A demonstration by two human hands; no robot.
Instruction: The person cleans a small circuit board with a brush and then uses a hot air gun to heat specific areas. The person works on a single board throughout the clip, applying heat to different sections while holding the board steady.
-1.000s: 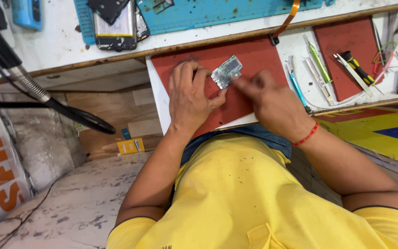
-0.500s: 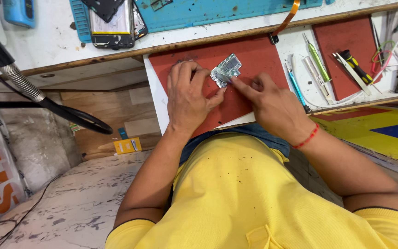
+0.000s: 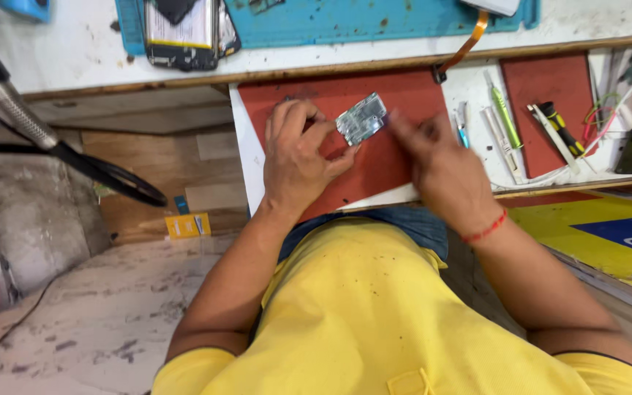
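On the red mat (image 3: 345, 164), head view: small circuit board (image 3: 360, 118).
Left hand (image 3: 298, 157): fingers pinch the board's left edge.
Right hand (image 3: 440, 168): blurred beside the board; grip unclear.
Progress: board bare, work apparently midway.

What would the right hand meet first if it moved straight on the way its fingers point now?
Probably the small silver circuit board held by the left hand. The right hand is blurred, its fingers pointing up-left toward the board over the red mat.

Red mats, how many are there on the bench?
2. One big red mat lies under both hands and the small circuit board; a smaller red mat sits further right, under tools. More may be hidden.
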